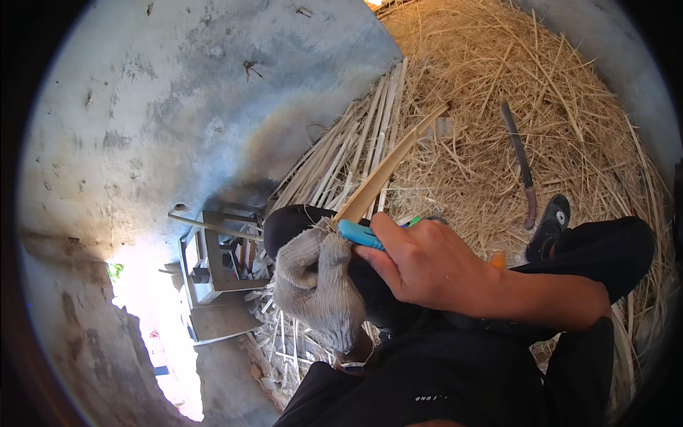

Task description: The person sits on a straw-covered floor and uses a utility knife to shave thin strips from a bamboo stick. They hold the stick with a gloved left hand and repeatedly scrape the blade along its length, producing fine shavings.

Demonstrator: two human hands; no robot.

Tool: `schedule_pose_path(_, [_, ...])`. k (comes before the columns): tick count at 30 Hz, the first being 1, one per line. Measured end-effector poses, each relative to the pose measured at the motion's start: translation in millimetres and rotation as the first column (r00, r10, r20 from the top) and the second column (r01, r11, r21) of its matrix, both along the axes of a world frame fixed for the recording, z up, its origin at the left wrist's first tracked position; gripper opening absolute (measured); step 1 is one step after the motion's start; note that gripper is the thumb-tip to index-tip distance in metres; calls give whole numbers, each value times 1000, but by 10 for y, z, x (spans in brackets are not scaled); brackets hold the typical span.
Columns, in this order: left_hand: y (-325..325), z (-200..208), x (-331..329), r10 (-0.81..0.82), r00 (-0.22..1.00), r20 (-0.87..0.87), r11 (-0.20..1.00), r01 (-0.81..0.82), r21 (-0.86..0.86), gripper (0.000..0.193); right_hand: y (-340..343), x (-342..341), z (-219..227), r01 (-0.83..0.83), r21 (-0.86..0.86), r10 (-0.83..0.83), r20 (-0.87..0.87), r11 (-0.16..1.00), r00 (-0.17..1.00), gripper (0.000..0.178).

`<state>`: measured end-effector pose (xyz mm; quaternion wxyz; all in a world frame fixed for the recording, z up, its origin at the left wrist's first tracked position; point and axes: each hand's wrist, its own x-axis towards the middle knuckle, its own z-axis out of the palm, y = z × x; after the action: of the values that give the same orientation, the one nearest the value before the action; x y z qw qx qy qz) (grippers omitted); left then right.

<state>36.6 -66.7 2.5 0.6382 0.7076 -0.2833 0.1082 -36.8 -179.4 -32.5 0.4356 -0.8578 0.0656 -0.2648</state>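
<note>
My left hand, in a grey knitted work glove, is closed round the near end of a split bamboo strip. The strip is pale tan and slants away to the upper right, tapering to a point over the straw. My bare right hand grips a teal-handled utility knife. The knife's front end lies against the strip, right beside the gloved fingers. Its blade cannot be made out. Both hands are close together above my lap.
Long pale bamboo strips lean by the grey wall. Straw-like shavings cover the floor. A long dark-bladed knife lies on them near my shoe. A small shelf unit stands at left, near a bright opening.
</note>
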Motion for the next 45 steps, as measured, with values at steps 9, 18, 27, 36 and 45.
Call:
schedule_pose_path(9, [-28,-42,-13,-134,990,39,990,135,-26,14,-155,-144,60,130,215,-115,-83,968,990,32])
schedule_pose_path(18, [-62,-27,-45,-23,998,52,999,22,23,9,-6,-89,94,14,181,-27,69,983,997,31])
schedule_pose_path(27, [-40,48,3,-10,996,87,1000,9,21,9,-316,121,-253,156,207,-126,-152,966,980,35])
schedule_pose_path(36, [-50,-65,2,3,1000,30,1000,-2,-9,14,72,-23,-51,15,247,-11,-16,969,1000,35])
schedule_pose_path(45, [-116,-27,-2,5,999,-33,997,-8,-74,17,-63,173,-364,129,143,-120,-66,981,991,32])
